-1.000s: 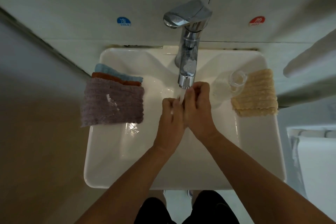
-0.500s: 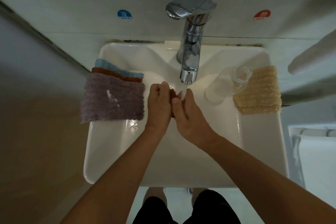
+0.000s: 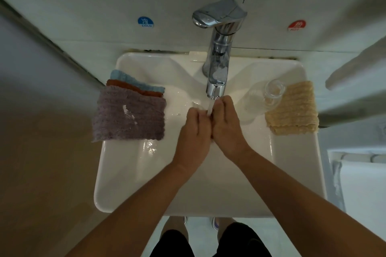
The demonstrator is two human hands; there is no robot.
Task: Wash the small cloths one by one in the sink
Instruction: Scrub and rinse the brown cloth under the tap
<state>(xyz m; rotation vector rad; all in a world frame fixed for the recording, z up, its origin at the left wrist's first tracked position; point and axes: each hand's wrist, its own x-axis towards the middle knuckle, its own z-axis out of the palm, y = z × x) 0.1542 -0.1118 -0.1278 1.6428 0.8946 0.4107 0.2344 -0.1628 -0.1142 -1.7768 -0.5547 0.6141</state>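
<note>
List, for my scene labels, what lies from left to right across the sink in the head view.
Purple cloth topping the left stack → left hand → right hand → clear glass → yellow cloth.

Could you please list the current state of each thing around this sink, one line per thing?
faucet: running, stream falling onto the hands.
left hand: pressed against the right, under the water.
right hand: pressed against the left, holding nothing visible.
purple cloth: flat atop the left-rim stack.
yellow cloth: lying on the right rim.
glass: tipped on its side.
sink: wet.
</note>
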